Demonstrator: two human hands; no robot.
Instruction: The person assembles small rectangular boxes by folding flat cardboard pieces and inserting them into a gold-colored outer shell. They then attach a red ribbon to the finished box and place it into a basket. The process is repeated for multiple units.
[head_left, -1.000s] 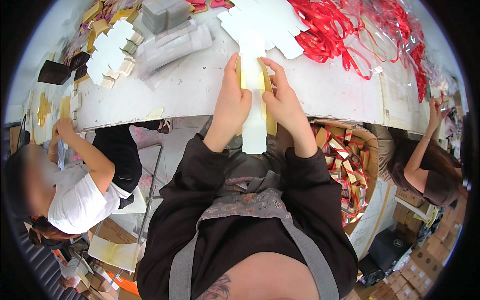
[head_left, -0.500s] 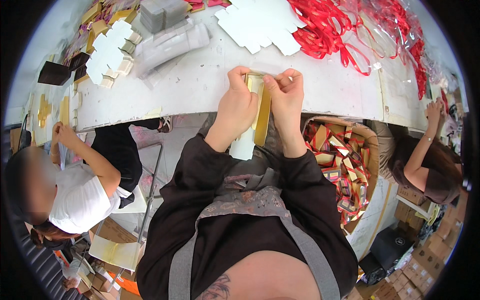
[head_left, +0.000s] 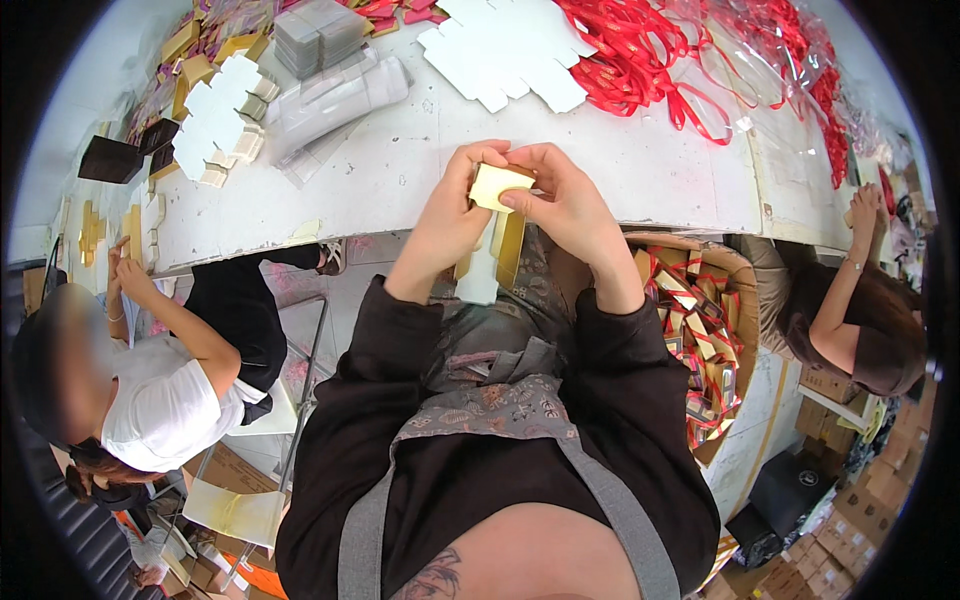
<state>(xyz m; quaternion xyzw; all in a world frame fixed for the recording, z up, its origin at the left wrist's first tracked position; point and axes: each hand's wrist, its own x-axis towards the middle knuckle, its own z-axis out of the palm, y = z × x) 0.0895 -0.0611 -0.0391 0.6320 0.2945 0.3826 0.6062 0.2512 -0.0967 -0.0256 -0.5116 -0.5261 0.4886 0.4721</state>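
Both hands hold a small, partly folded cardboard box, gold outside and pale inside, just over the table's near edge. My left hand is closed round its left side near the top. With its thumb on the pale yellow end flap, my right hand grips the far end from the right, fingers curled behind. A white flap hangs open from the near end, toward my lap. The hands and the end flap hide part of the box's inside.
Beyond my hands, flat white card blanks lie beside a heap of red ribbons. Clear plastic sleeves and more blanks are at left. A carton of small ribboned boxes stands below right. One person sits left, another right.
The far end of the box has been tilted up, so its yellow end flap now faces me. My right hand has turned and brought its thumb onto that flap.
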